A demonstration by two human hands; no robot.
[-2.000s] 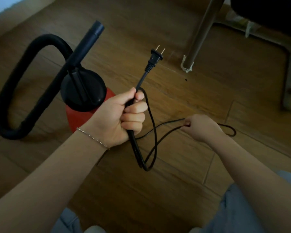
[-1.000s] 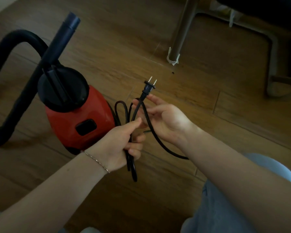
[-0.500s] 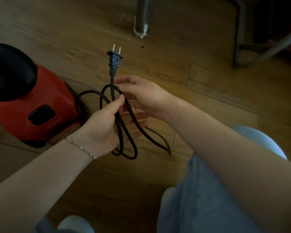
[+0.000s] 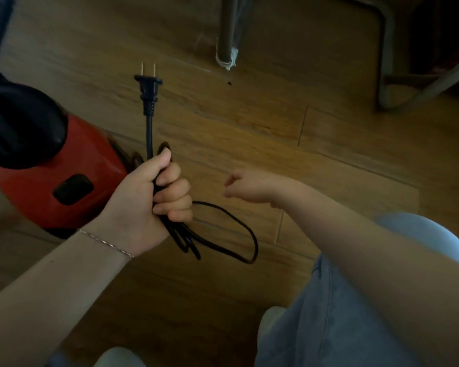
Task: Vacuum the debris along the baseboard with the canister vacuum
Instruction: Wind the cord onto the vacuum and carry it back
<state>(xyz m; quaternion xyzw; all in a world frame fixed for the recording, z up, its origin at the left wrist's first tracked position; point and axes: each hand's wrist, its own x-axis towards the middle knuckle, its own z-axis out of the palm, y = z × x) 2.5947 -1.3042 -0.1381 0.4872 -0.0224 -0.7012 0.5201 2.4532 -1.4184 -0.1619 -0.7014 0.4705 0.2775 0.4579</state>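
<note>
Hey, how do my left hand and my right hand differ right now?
The left hand grips the looped power cord, plug pointing up; the right hand holds nothing, fingers loosely curled. The left hand is sharp; the right hand is blurred. The left wrist wears a thin bracelet; the right wrist shows none. Both hover over the wooden floor.

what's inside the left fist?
Bundled loops of the black power cord in the left hand; plug sticks up, loops hang below. Strand count inside is covered by the fingers.
</note>
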